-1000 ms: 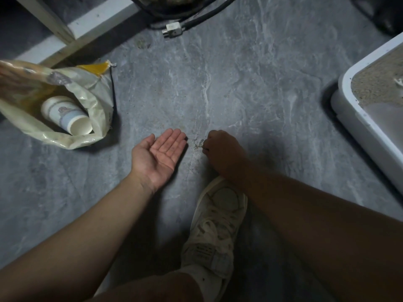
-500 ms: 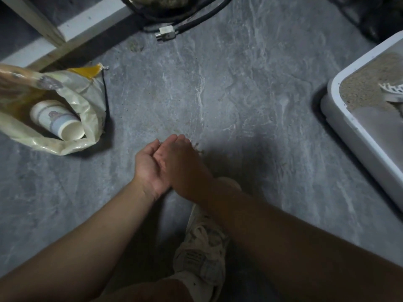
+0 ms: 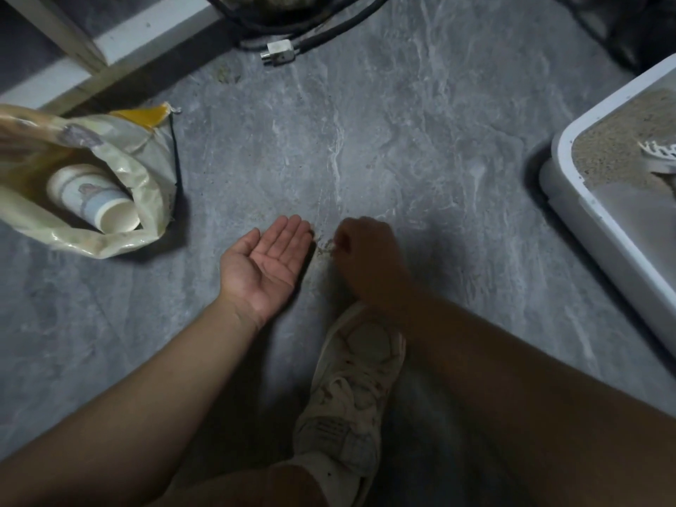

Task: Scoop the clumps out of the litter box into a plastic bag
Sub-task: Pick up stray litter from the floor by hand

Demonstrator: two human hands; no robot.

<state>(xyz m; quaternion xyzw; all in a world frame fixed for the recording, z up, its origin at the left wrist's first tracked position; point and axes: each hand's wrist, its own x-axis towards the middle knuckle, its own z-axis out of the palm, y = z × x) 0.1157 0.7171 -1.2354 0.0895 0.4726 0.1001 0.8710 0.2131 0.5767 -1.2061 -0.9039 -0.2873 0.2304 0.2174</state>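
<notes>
Left hand palm-up, fingers flat, right hand fisted (contents unseen) beside spilled litter, litter box well right

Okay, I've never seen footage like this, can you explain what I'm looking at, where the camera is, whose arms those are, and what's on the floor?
There is no machine here. The camera is worn on a person's head and looks down, so both arms reaching in from below belong to the wearer, who is low over a grey marbled floor.

The left hand lies palm up and flat, like a cup waiting to receive something. The right hand is curled with its fingertips at a few scattered litter grains on the floor; whether it has a grip on any is too small to tell.

At left lies an open plastic bag with a paper cup inside. At the right edge sits the white litter box, sandy litter inside and a white scoop resting in it. Below is the wearer's white sneaker. A black cable with a plug lies at the top.
</notes>
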